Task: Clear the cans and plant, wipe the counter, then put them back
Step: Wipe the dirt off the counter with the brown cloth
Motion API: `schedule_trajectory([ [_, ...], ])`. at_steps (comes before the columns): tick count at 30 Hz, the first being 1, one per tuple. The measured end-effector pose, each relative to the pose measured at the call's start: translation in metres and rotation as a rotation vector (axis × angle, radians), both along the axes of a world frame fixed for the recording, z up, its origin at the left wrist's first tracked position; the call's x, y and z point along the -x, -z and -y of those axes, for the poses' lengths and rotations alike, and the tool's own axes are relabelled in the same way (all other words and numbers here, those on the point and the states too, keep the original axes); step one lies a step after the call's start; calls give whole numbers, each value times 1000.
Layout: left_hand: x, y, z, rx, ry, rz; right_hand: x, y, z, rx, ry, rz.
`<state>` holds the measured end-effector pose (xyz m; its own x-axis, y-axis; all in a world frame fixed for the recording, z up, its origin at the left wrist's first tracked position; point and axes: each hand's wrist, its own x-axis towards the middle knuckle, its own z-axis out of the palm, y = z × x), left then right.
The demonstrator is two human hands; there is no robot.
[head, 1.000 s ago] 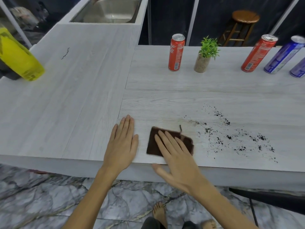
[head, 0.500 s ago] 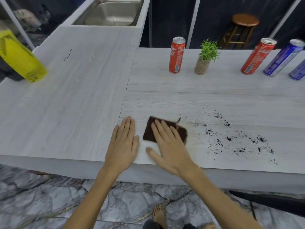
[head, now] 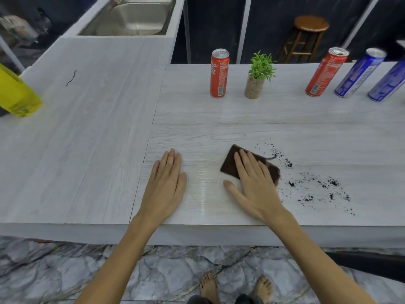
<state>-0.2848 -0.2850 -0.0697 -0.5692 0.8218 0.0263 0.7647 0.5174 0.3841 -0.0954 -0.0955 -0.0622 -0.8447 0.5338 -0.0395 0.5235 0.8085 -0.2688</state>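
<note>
Near the counter's (head: 285,132) front edge, the flat left hand (head: 165,189) rests; the flat right hand (head: 255,183) presses a brown cloth (head: 230,164), maybe touching black crumbs (head: 317,187).

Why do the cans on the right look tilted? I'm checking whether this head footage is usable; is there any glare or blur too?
Head view: wide-angle distortion leans the right red can and blue cans outward, though the left red can looks nearly upright; a pale sheen lies on the counter between the hands; the cloth edge is slightly smeared.
</note>
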Motion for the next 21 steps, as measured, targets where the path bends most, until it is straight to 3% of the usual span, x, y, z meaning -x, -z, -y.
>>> schedule_trajectory([
  [5, 2, 8, -5, 58, -3, -85, 44, -2, 18, 4, -105, -16],
  [11, 4, 12, -3, 56, -1, -83, -30, 5, 46, 7, -267, -52],
  [15, 3, 13, -3, 54, -11, -83, -58, 4, -2, 7, -180, -28],
  [21, 1, 13, -6, 67, -23, -100, 23, -3, -34, 28, -57, 2],
])
